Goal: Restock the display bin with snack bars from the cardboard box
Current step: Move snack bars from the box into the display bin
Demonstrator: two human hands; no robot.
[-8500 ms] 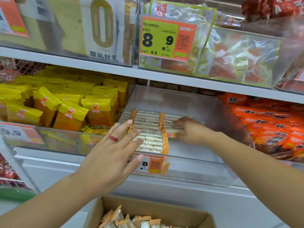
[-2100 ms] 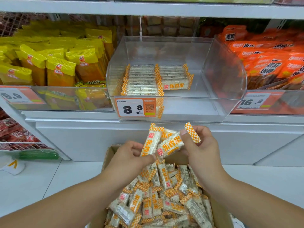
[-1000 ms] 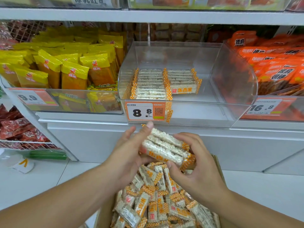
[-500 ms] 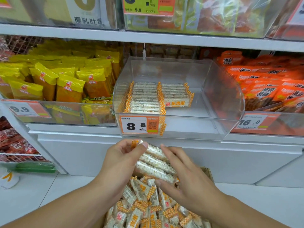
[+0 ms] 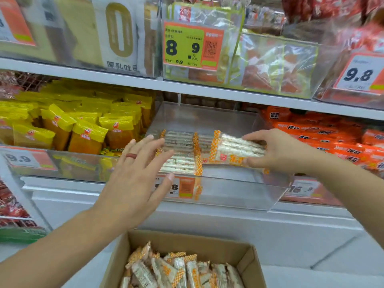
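checkered snack bars [image 5: 236,149] in right grip [image 5: 276,151]

Left hand [image 5: 133,179] reaches forward with fingers spread; right hand [image 5: 276,151] is curled in a pinching grip.

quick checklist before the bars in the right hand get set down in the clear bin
1. Grip: right hand holds a bundle of white snack bars with orange checked ends between fingers and thumb: ok.
2. Bundle over the clear plastic display bin: ok.
3. Landing spot: bare bin floor in front of the short right-hand row: ok.
4. Left hand open, holding nothing, out of the bundle's path: ok.
5. Bundle's contact with the row beneath: cannot tell.
6. Brown cardboard box stocked with more bars: ok.
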